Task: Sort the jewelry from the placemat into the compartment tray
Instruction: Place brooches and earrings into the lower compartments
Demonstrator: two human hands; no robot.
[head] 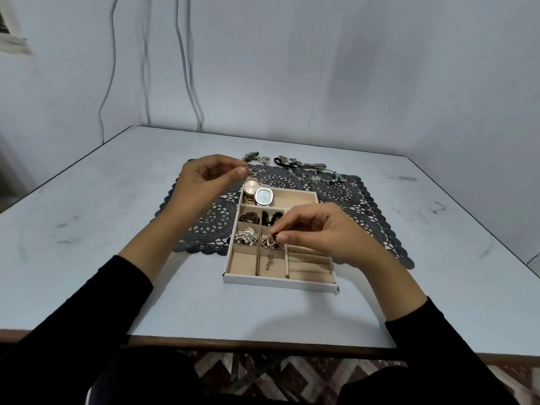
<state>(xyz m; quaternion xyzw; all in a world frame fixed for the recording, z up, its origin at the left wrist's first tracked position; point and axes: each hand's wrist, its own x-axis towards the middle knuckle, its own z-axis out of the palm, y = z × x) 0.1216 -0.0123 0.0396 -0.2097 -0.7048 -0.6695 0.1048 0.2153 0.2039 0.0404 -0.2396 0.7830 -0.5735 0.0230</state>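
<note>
A beige compartment tray (280, 281) lies on a dark lace placemat (368, 211). Its far compartment holds a gold watch (250, 187) and a silver watch (264, 196). Other compartments hold bracelets, a pearl brooch (247, 236) and rings (270, 244). My left hand (201, 185) pinches a small metal piece (249, 170) above the tray's far left corner. My right hand (318, 232) pinches a small dark ring (275, 237) just over the ring compartment. Loose jewelry (315, 169) lies along the placemat's far edge.
The pale table (87, 229) stands against a white wall, with cables hanging behind it. The near table edge (263, 344) has a dark rim. A small gold piece (268, 263) lies in the tray's near middle compartment. Ring rolls (309, 264) fill the near right section.
</note>
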